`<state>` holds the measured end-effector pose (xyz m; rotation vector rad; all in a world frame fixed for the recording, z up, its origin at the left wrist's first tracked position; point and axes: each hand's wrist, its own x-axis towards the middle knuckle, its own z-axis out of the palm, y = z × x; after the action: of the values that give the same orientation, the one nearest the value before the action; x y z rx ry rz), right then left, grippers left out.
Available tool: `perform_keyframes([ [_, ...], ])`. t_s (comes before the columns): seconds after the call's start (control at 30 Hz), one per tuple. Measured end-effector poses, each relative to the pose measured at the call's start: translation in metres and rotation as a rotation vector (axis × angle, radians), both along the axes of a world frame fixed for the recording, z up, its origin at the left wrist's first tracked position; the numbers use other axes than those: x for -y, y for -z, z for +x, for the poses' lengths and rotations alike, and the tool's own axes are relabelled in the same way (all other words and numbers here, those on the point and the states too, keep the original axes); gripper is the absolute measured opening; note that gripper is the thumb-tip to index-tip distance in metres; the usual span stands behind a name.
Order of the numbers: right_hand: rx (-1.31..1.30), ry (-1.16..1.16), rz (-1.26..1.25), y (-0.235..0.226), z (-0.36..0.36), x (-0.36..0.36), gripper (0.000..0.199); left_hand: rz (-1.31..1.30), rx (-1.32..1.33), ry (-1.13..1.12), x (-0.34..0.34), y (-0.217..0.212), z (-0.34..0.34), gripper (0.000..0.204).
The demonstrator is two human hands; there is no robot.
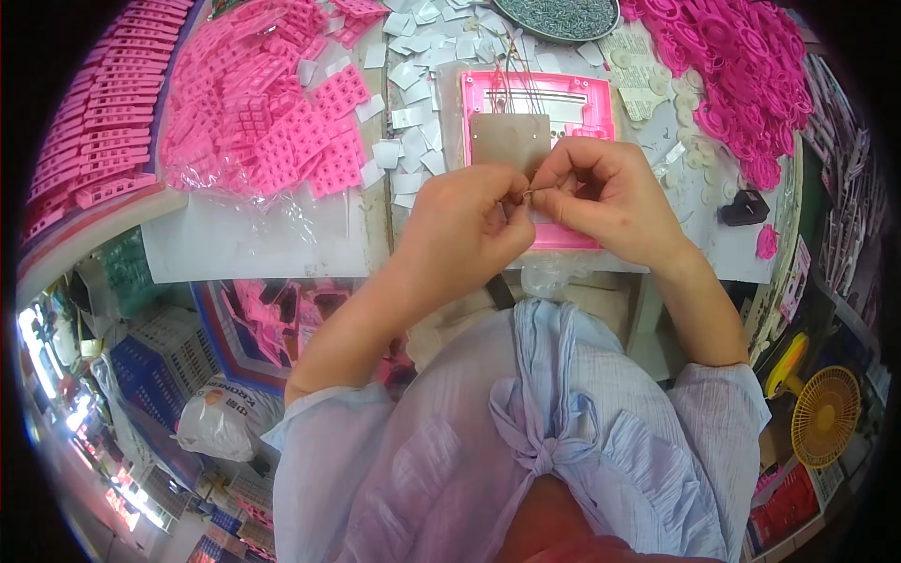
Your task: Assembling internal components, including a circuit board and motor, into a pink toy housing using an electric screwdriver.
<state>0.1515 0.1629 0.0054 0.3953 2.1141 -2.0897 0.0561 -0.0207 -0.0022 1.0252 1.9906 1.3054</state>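
My left hand (469, 214) and my right hand (615, 199) meet over the near end of a pink plastic casing (603, 105). Both are closed in a pinch, fingertips almost touching, on a thin wire (539, 191). Its ends are partly hidden by my fingers. Under my fingertips, a flat grey-brown rectangular plate (510, 139) lies across the casing. Several thin dark and reddish wires (518, 80) rise from behind the plate toward the far edge.
Pink keypad-like parts (253, 113) heap up at the left, beside scattered white square pieces (413, 117). A round tray of small screws (563, 17) sits at the back. Magenta parts (741, 84) pile at the right, near a small black object (744, 208). A yellow fan (826, 416) stands low right.
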Motion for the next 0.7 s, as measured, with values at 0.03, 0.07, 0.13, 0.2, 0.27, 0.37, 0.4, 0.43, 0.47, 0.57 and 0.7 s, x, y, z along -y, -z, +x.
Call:
perform_keyframes([
  [0.03,0.007,-0.001,-0.011,0.001,0.000,0.000,0.004,0.027,-0.066,-0.016,-0.001,0.004,0.002,0.005],
  [0.07,0.003,0.007,-0.017,0.000,0.000,0.000,0.004,0.054,-0.132,-0.033,-0.001,0.007,0.003,0.005],
  [0.13,-0.004,0.023,-0.027,0.000,0.002,0.000,0.005,0.020,0.010,-0.054,0.003,0.008,0.000,0.007],
  [0.2,0.003,0.029,-0.033,0.000,0.000,-0.001,0.005,-0.013,0.058,-0.049,0.007,0.004,-0.002,0.008],
  [0.27,-0.002,0.029,-0.017,0.001,-0.001,-0.003,0.005,-0.043,0.014,-0.015,0.008,-0.009,-0.002,0.009],
  [0.37,0.000,0.022,0.013,0.000,-0.001,-0.003,0.006,-0.019,-0.044,-0.010,0.006,-0.007,-0.001,0.009],
  [0.4,0.023,0.028,0.006,-0.002,-0.002,-0.001,0.006,-0.025,0.007,-0.018,0.007,-0.005,-0.001,0.008],
  [0.43,0.047,0.035,0.000,-0.004,-0.002,0.000,0.006,-0.029,0.060,-0.025,0.008,-0.003,-0.001,0.008],
  [0.47,0.044,0.019,0.018,-0.004,-0.002,-0.001,0.006,-0.034,0.114,-0.033,0.009,-0.001,0.000,0.007],
  [0.57,0.032,-0.011,0.057,-0.002,-0.002,-0.004,0.007,-0.054,0.178,-0.055,0.011,0.003,-0.001,0.012],
  [0.7,0.028,0.013,0.045,-0.003,-0.002,0.000,0.008,-0.012,0.202,-0.062,0.012,0.006,0.001,0.010],
])
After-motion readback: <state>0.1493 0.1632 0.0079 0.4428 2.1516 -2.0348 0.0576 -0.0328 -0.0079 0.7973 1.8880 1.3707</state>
